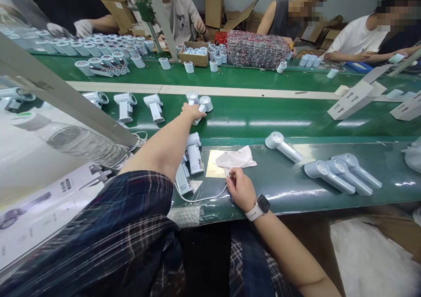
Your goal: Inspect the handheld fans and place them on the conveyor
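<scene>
On the green belt, my left hand [193, 112] reaches out and closes around one of a pair of pale-blue hair-dryer-shaped devices [206, 103]; the fingers partly hide it. My right hand [241, 188], with a watch on its wrist, pinches the end of a thin white cable [210, 198] at the near bench. This cable runs left to a device with an open handle [184, 178]. Another open-handled device [195, 157] lies beside it. A crumpled white cloth [237, 157] rests just beyond my right hand, partly over a yellowish sheet [213, 170].
Several closed devices [340, 173] lie on the bench at right. A slanted grey post [70, 97] and a plastic bottle [82, 139] stand at left, above a printed box [42, 213]. Across the belt, co-workers handle parts near a stack of wired motors [256, 49].
</scene>
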Demonstrator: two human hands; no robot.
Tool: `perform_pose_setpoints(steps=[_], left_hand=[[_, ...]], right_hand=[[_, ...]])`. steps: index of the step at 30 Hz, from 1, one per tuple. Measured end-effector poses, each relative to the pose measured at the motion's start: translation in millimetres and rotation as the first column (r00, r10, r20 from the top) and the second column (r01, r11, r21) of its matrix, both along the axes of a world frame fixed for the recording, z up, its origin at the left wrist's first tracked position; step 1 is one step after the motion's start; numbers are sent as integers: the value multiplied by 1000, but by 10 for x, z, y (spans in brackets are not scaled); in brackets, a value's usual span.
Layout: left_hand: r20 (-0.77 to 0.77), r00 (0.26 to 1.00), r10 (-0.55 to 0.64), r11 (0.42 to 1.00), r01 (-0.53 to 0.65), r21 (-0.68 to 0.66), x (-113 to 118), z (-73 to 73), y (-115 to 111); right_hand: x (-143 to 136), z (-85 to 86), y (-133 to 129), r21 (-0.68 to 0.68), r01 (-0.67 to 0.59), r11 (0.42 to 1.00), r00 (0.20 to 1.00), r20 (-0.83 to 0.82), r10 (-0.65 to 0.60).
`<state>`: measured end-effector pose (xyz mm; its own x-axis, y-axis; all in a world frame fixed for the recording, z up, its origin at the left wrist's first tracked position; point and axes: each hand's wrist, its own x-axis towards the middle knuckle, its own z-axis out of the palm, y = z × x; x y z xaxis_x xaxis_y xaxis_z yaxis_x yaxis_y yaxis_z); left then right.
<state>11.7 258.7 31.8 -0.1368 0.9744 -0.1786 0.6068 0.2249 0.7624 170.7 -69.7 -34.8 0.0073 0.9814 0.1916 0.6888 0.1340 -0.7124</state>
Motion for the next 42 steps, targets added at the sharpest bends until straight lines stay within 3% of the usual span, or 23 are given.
perform_pose_setpoints(steps=[4,7,8,11,14,17,21,24,28,32,35,40,42], left_hand=[[72,997,-24,999,28,-45,-54,154,-94],[285,955,-84,996,83,13,-210,318,-384],[400,908,-124,992,109,59,-285,377,-548],[689,668,-280,959,163,232,-511,535,-1201],[773,555,-308,950,142,277,-602,593,-1837],[843,462,-277,957,57,283,-535,520,-2169],[895,355,-269,955,-21,295,-352,358,-2240],[923,274,-271,961,23,275,-259,290,-2264],[934,170,-314,947,118,297,-235,252,-2323],[920,97,-380,921,129,367,-216,209,-2356],[914,87,-396,914,127,384,-182,192,-2376],[950,93,-297,953,92,289,-150,191,-2405],[956,67,-287,954,114,278,-141,188,-2413]], right_hand=[[67,46,-7,-41,-15,999,979,-203,7],[94,66,2,-54,-7,999,951,-309,-10],[97,71,8,-57,-1,998,940,-340,-19],[80,98,28,-96,23,995,859,-507,-68],[24,189,25,-149,-30,988,778,-625,-71],[-79,369,-26,-160,-157,975,797,-604,29],[-284,629,-79,-98,-181,979,887,-447,119],[-435,732,-56,-48,-176,983,905,-400,142],[-567,727,-40,-101,-239,966,832,-535,150],[-671,645,-115,-208,-211,955,703,-711,0],[-729,626,-161,-260,-170,950,634,-768,-97],[-691,712,-150,-93,-125,988,834,-549,54],[-668,727,-164,-40,-117,992,866,-494,82]])
